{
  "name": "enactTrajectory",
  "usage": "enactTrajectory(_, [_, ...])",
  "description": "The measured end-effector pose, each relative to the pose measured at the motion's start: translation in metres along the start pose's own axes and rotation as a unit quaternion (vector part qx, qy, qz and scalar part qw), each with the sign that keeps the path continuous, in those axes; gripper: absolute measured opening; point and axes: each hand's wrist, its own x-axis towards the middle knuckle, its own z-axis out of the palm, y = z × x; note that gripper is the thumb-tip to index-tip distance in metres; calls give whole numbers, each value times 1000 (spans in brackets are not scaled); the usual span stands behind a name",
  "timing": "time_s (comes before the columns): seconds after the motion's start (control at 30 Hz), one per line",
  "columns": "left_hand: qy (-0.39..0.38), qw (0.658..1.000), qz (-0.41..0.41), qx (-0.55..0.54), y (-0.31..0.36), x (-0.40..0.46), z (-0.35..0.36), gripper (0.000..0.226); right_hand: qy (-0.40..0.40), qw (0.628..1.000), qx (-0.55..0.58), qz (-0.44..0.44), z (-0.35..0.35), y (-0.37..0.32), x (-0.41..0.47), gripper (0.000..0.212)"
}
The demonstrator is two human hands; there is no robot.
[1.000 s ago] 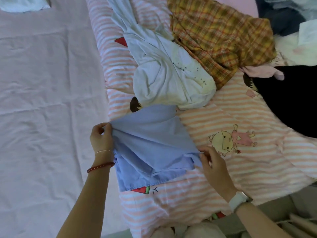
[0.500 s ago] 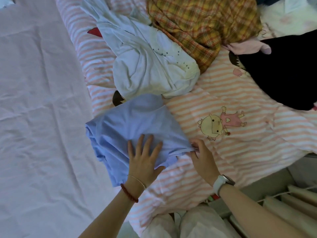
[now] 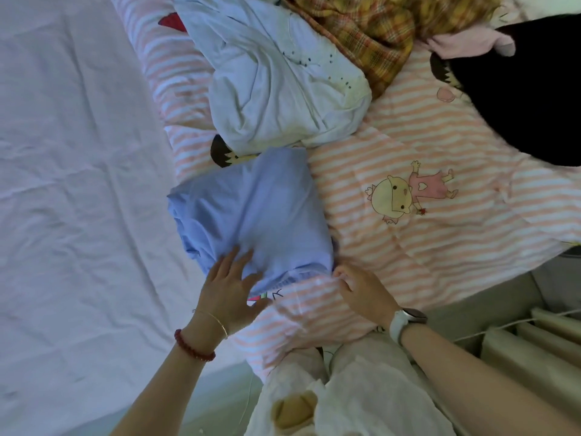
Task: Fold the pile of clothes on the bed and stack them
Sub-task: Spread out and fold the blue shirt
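soft folded blue garment point(image 3: 251, 212) lies squarish under left hand point(image 3: 231, 291).

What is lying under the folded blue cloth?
The striped blanket lies under the blue cloth; a cartoon head peeks out at its far edge. The rest of that drawing is covered.

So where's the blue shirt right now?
The blue shirt lies folded on the striped blanket near the middle of the head view, just below the crumpled white garment, with the left hand resting on its near edge.
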Motion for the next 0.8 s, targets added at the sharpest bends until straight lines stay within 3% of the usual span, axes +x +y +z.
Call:
enactTrajectory(0.07, [32,998,-24,-48,3,14,-12,33,-4,999,31,16,1,-1,4,11])
enactTrajectory(0.13, [122,989,-41,-78,6,43,-25,35,16,997,65,40,-2,-5,10,8])
enactTrajectory(0.23, [205,975,-56,-67,9,101,-40,19,70,983,131,104,-2,-9,20,11])
enactTrajectory(0.37, [54,984,-143,-90,2,179,-46,46,186,961,174,105,3,-11,28,12])
enactTrajectory(0.5, [-77,977,-178,-92,-13,222,-39,47,96,949,283,95,2,-15,43,17])
enactTrajectory(0.63, [-62,975,-147,-152,-21,226,-37,32,13,965,249,86,-1,-20,50,7])
enactTrajectory(0.73, [-17,963,-130,-237,-32,219,-40,21,47,982,184,-4,4,-30,47,26])
enactTrajectory(0.8, [16,958,-128,-255,-35,215,-42,20,47,987,142,-52,8,-35,44,28])
